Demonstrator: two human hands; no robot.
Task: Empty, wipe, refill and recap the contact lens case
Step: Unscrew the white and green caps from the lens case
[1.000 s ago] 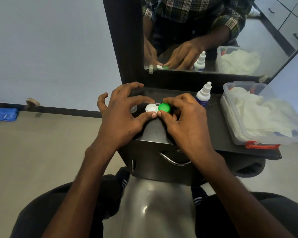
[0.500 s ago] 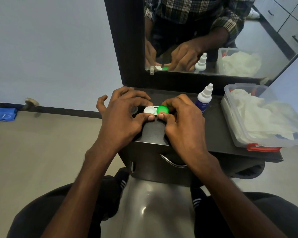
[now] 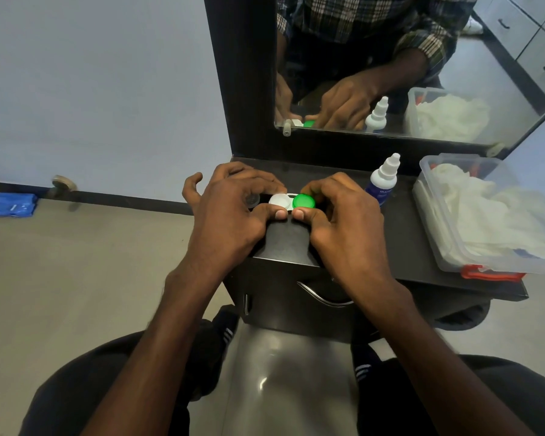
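Contact lens case [image 3: 291,201] on desk [image 3: 400,240], back-left area, near mirror [image 3: 406,64]. Your left hand [image 3: 230,215] pinches white-cap end, right hand [image 3: 343,221] fingers curl round green cap [image 3: 304,201]. Solution bottle [image 3: 383,184] just right; tissue box [image 3: 488,215] at desk's right edge.

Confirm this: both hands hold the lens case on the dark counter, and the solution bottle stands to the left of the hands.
Wrong side. In the head view the solution bottle stands right of the hands, between the right hand and the plastic tub. Both hands, left hand included, do hold the lens case.
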